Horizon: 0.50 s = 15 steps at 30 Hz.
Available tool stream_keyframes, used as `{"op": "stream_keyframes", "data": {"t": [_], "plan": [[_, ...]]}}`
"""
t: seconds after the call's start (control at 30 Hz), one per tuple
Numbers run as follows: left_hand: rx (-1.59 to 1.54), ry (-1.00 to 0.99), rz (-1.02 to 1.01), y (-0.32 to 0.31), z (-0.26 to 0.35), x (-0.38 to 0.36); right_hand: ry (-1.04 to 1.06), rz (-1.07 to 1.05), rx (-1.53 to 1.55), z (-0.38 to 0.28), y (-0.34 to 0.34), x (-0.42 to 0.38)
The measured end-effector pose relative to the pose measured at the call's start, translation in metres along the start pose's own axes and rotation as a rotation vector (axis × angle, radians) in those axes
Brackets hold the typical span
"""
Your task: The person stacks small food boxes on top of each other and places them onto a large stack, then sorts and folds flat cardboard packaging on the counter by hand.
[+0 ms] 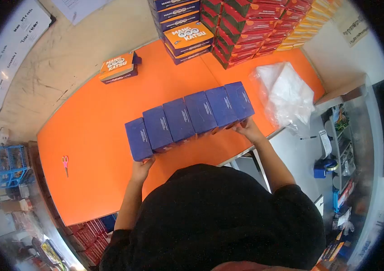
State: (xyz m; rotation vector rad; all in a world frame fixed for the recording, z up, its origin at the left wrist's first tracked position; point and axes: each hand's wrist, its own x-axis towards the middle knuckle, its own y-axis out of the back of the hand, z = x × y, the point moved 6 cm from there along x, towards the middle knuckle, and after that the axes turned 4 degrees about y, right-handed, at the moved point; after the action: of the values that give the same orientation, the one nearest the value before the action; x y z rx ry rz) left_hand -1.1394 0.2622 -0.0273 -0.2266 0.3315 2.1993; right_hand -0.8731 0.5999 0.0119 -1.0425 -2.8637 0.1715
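Observation:
A row of several blue boxes [181, 120], side by side, spans the space between my two hands above the orange table [88, 176]. My left hand [143, 168] is at the near corner of the leftmost box, its fingers partly hidden beneath the box. At the right end, my right hand [248, 130] grips the bottom edge of the last box, with its fingertips partly out of sight. The boxes are pressed together in a slightly slanted line, rising toward the right.
An orange-topped box [118, 66] lies near the wall. Blue box stacks [187, 38], red box stacks [246, 34] and yellow ones [311, 22] stand at the back. Clear plastic bags [287, 95] lie right, pink scissors [65, 165] left. A blue tape dispenser [320, 169] is far right.

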Motion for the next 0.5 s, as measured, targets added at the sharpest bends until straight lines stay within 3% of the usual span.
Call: {"op": "stream_keyframes", "data": {"t": [0.07,0.1,0.17,0.2,0.23,0.3,0.33,0.4,0.47,0.5], "plan": [[-0.148,-0.037,-0.042,-0.006,0.027,0.007,0.012,-0.014,-0.078,-0.007,-0.001,0.015],[-0.148,-0.041,-0.038,-0.007,0.048,0.013,0.072,0.104,-0.255,-0.021,0.004,0.024],[-0.292,-0.161,0.205,0.004,0.088,0.015,0.102,0.214,-0.432,-0.06,0.005,0.032],[-0.293,-0.14,0.208,0.006,0.09,0.015,-0.102,0.153,-0.699,-0.082,-0.002,0.04],[-0.221,0.051,0.104,0.004,0.083,0.02,-0.301,0.086,-0.963,-0.088,-0.002,0.041],[0.086,0.321,-0.078,0.003,0.053,0.027,-0.387,0.02,-0.992,-0.051,0.007,0.038],[0.087,0.307,-0.077,-0.002,0.054,0.028,-0.464,-0.043,-1.017,-0.04,0.007,0.039],[-0.171,0.38,0.019,-0.013,0.05,0.027,-0.419,0.022,-0.963,-0.04,0.007,0.037],[-0.242,0.291,0.056,-0.003,0.051,0.042,-0.335,-0.03,-1.078,-0.036,0.005,0.043],[-0.133,0.181,0.089,0.011,0.067,0.049,-0.303,-0.027,-1.073,-0.04,0.001,0.047]]}}
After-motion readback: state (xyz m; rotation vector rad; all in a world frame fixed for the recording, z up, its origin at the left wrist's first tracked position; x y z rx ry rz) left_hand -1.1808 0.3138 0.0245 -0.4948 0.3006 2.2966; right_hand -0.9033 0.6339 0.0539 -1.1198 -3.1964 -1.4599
